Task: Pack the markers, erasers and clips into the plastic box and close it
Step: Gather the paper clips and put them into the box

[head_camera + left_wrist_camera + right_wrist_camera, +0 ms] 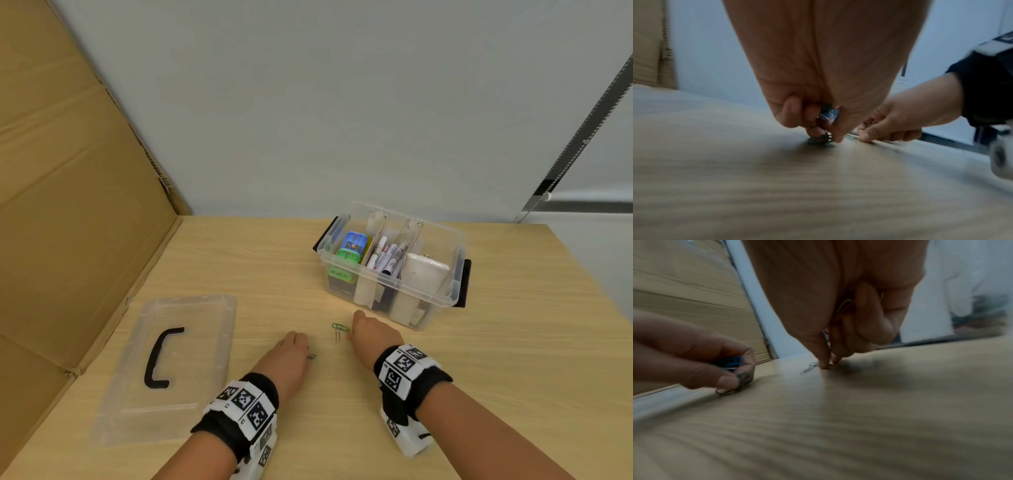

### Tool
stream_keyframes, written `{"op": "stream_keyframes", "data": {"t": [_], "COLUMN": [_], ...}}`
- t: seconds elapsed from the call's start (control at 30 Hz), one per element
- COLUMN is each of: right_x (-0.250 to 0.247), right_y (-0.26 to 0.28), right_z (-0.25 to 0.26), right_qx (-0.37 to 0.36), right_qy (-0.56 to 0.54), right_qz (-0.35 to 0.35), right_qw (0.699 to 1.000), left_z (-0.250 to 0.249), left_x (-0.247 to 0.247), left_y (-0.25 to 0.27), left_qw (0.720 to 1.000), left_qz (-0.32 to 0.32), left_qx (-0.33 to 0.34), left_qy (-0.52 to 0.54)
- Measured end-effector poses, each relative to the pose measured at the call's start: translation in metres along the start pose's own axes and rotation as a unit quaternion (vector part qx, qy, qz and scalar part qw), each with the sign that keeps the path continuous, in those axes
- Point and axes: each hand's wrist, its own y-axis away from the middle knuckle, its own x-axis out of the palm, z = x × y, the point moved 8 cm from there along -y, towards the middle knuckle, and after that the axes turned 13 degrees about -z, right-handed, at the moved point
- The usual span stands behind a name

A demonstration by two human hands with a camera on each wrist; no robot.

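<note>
The clear plastic box (448,301) stands open on the wooden table, with erasers (349,251) in its left compartment and markers (385,257) in the middle one. My left hand (291,356) is curled on the table, holding blue paper clips (827,113) in its palm and pinching a dark green clip (311,356) (821,139) against the tabletop. My right hand (368,332) pinches at a green paper clip (339,327) (812,365) lying in front of the box, with a wire clip (842,308) tucked in its curled fingers. A thin dark clip (337,337) lies just below it.
The clear lid (164,370) with a black handle (159,358) lies flat at the left. A cardboard sheet (68,205) stands along the table's left side. A pale wall is behind the box.
</note>
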Motion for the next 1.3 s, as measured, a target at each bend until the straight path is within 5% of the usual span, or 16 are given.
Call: {"op": "stream_keyframes", "data": {"t": [0.1, 0.2, 0.23, 0.3, 0.37, 0.43, 0.47, 0.57, 0.67, 0.73, 0.8, 0.87, 0.93, 1.0, 1.3], "right_x": [-0.001, 0.002, 0.003, 0.001, -0.004, -0.004, -0.003, 0.003, 0.008, 0.007, 0.003, 0.001, -0.001, -0.005, -0.022], "right_y": [-0.001, -0.002, -0.002, -0.001, 0.006, 0.015, 0.018, 0.021, 0.023, 0.026, 0.028, 0.029, 0.027, 0.027, 0.047], "right_z": [0.007, -0.001, -0.006, -0.014, -0.025, -0.032, -0.036, -0.041, -0.043, -0.045, -0.045, -0.046, -0.049, -0.05, -0.049], "right_qx": [-0.023, -0.011, -0.006, 0.0, 0.059, 0.125, 0.142, 0.19, 0.229, 0.227, 0.202, 0.173, 0.13, 0.075, -0.078], "right_qy": [0.065, 0.007, -0.056, -0.244, -0.49, -0.692, -0.742, -0.781, -0.748, -0.717, -0.657, -0.568, -0.478, -0.426, -0.3], "right_qz": [-0.003, 0.003, 0.003, -0.001, 0.008, 0.034, 0.036, 0.036, 0.041, 0.043, 0.046, 0.04, 0.009, -0.023, -0.016], "right_qw": [0.998, 1.0, 0.998, 0.97, 0.87, 0.71, 0.654, 0.594, 0.622, 0.657, 0.725, 0.804, 0.868, 0.901, 0.951], "left_z": [0.014, 0.029, 0.033, 0.037, 0.035, 0.03, 0.028, 0.019, 0.008, 0.003, -0.001, -0.012, -0.022, -0.027, -0.019], "left_x": [-0.013, -0.02, -0.02, -0.015, -0.011, -0.009, -0.007, 0.0, 0.006, 0.006, 0.002, 0.001, 0.005, 0.011, 0.018], "left_y": [-0.003, -0.007, -0.009, -0.009, -0.008, -0.008, -0.008, -0.013, -0.018, -0.024, -0.033, -0.041, -0.046, -0.051, -0.057], "left_qw": [0.989, 0.948, 0.918, 0.805, 0.674, 0.6, 0.576, 0.541, 0.611, 0.74, 0.889, 0.971, 0.99, 0.993, 0.987], "left_qz": [-0.031, -0.052, -0.05, -0.04, -0.032, -0.018, -0.012, 0.007, 0.02, 0.012, -0.012, -0.027, -0.025, -0.018, -0.004], "left_qx": [-0.038, -0.097, -0.137, -0.229, -0.288, -0.311, -0.315, -0.332, -0.339, -0.308, -0.228, -0.129, -0.102, -0.108, -0.157], "left_qy": [0.139, 0.298, 0.368, 0.545, 0.679, 0.737, 0.754, 0.773, 0.715, 0.598, 0.397, 0.198, 0.089, 0.035, 0.035]}}
